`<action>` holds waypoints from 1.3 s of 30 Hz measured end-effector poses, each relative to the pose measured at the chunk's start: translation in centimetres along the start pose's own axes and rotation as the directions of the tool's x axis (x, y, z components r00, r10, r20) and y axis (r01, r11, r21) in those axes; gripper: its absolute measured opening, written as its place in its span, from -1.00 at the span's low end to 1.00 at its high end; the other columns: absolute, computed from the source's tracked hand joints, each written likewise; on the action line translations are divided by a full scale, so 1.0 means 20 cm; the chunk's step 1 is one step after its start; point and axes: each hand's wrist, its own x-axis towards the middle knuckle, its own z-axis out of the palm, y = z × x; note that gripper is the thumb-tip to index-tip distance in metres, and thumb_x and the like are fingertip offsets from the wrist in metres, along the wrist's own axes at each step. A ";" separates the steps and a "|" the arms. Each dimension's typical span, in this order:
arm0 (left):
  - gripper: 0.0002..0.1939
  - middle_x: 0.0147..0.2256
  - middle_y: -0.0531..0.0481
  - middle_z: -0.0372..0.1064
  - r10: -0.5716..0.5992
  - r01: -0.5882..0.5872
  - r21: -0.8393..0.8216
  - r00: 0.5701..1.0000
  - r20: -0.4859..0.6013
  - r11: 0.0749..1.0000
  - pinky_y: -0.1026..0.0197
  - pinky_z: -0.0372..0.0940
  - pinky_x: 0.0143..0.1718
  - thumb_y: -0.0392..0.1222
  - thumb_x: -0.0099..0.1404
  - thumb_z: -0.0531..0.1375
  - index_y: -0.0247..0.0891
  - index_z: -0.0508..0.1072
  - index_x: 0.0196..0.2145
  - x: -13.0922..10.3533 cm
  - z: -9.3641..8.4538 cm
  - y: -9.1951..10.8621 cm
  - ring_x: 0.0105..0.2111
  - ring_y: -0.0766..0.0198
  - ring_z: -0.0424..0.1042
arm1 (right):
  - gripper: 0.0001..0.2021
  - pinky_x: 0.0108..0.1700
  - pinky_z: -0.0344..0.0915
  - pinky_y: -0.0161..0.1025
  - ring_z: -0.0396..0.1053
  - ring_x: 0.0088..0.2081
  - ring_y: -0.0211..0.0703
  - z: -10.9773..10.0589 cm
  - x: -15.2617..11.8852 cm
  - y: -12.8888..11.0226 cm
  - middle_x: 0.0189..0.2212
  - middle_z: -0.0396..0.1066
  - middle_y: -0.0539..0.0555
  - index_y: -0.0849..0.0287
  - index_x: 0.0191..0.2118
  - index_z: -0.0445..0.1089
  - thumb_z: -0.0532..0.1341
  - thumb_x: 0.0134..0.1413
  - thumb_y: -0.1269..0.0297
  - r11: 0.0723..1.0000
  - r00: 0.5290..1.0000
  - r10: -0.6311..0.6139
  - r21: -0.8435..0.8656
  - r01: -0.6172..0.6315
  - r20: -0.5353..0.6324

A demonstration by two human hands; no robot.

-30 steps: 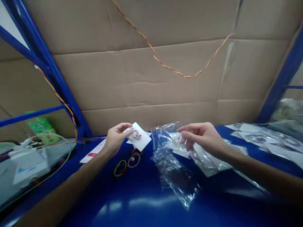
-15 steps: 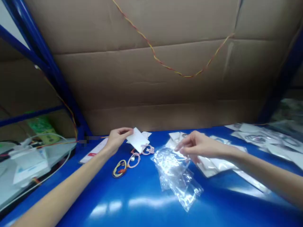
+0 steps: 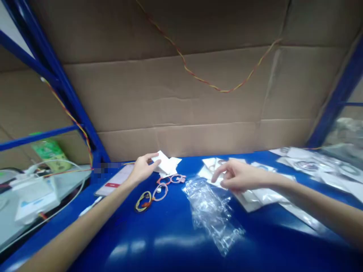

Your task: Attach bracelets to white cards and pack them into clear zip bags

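Observation:
My left hand (image 3: 143,168) pinches a white card (image 3: 163,163) between thumb and fingers, over other white cards (image 3: 175,161) at the back of the blue table. Just in front of that hand lie several coiled bands or cords: pink loops (image 3: 160,191) and a yellow-and-dark coil (image 3: 143,201). My right hand (image 3: 236,174) hovers above the far end of crumpled clear plastic bags (image 3: 211,211), index finger stretched out and the others curled, with nothing visible in it. Under and behind its fingers are white cards in clear packets (image 3: 208,170).
At the right, more packets with coiled cords (image 3: 309,166) spread over the blue table (image 3: 159,234). A phone (image 3: 119,180) lies left, partly behind my left forearm. White devices with cables (image 3: 36,200) occupy the left side. Cardboard (image 3: 181,102) and blue posts (image 3: 68,94) enclose the back.
My right hand's index finger has straightened away from the thumb, and the bags have settled flatter. My left hand has shifted slightly right and lower with the card, baring more of the phone.

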 end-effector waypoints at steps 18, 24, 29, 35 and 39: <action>-0.43 0.29 -0.33 0.23 0.320 -0.366 0.396 0.930 0.180 0.842 -0.19 0.06 0.36 0.15 0.37 0.14 -0.29 0.44 0.17 -0.14 0.06 0.06 0.38 -0.15 0.11 | -0.58 -0.47 0.34 -0.31 0.57 -0.41 -0.07 0.14 -0.10 -0.13 -0.40 0.63 0.10 0.18 0.03 0.56 0.26 0.23 -0.02 0.976 0.918 -0.214 -0.029 0.217 -0.333; -0.53 0.31 -0.26 0.20 0.388 -0.426 0.394 0.905 0.176 0.815 -0.24 0.05 0.37 0.10 0.39 0.16 -0.20 0.46 0.13 -0.17 0.08 0.09 0.39 -0.16 0.08 | -0.13 -0.59 0.20 -0.32 0.35 -0.67 -0.20 0.15 -0.24 -0.21 -0.58 0.52 0.00 0.16 0.38 0.24 0.31 0.09 -0.26 0.991 0.973 0.135 -0.035 -0.131 0.185; -0.56 0.31 -0.28 0.23 0.406 -0.446 0.364 0.895 0.184 0.818 -0.26 0.12 0.33 0.05 0.38 0.18 -0.20 0.48 0.12 -0.21 0.09 0.13 0.35 -0.18 0.15 | -0.31 -0.51 0.24 -0.30 0.38 -0.62 -0.17 0.03 -0.16 -0.13 -0.63 0.48 0.00 0.13 0.31 0.33 0.17 0.25 -0.24 0.989 0.998 0.044 -0.137 -0.051 -0.049; -0.77 0.06 -0.12 0.51 0.612 -0.751 0.190 0.634 0.473 0.632 -0.19 0.15 0.33 -0.13 0.47 0.12 -0.11 0.58 -0.12 -0.37 0.08 0.34 0.25 -0.05 0.31 | -0.64 0.00 0.38 0.01 0.51 -0.02 0.20 -0.06 -0.02 0.20 -0.01 0.56 0.28 0.16 0.02 0.56 0.14 0.35 0.09 0.757 0.835 -0.381 -0.653 0.036 -0.396; -0.80 0.00 -0.11 0.54 0.669 -0.877 0.106 0.430 0.606 0.468 -0.18 0.15 0.33 -0.13 0.48 0.12 -0.14 0.56 -0.12 -0.54 0.09 0.49 0.17 -0.02 0.38 | -0.55 0.19 0.29 0.14 0.40 0.17 0.26 -0.01 0.00 0.34 0.21 0.43 0.27 0.11 0.25 0.42 0.19 0.34 0.07 0.686 0.843 -0.389 -0.727 -0.003 -0.371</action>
